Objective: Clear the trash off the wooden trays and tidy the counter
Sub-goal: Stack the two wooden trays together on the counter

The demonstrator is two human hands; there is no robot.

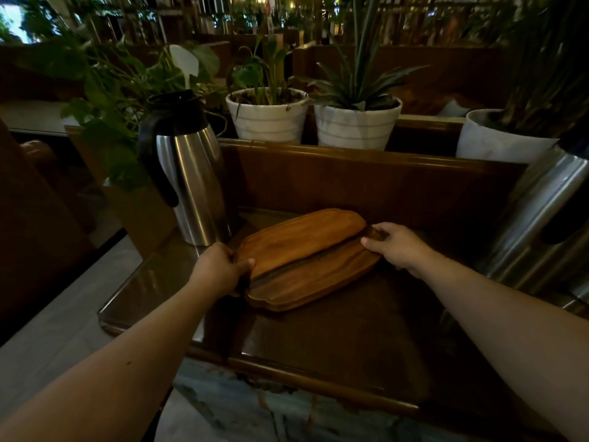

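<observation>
At the far left, leafy plants (105, 100) crowd a ledge in dim light, and just right of them a steel carafe (188, 173) with a black lid and handle stands upright on the back left corner of the dark wooden counter (334, 339). The left hand (220, 269) reaches in from the lower left and is closed on the left end of the trays, thumb lying on top and fingers wrapped under the rim. Two wooden trays sit near the middle of the counter, set at a slant: the upper tray (306, 237) lies partly over the lower tray (315, 282), offset toward the back so that the lower one's near half shows. No trash is visible on either. The right hand (395, 247) grips the trays' right end, thumb on the lower tray's surface and fingers curled around its far corner. Behind the counter's raised back panel stand two white ribbed pots (267, 122) with green plants, and further right a third white pot (497, 141). At the right edge a second steel carafe (538, 215) stands on the counter, partly cut off by the frame.
</observation>
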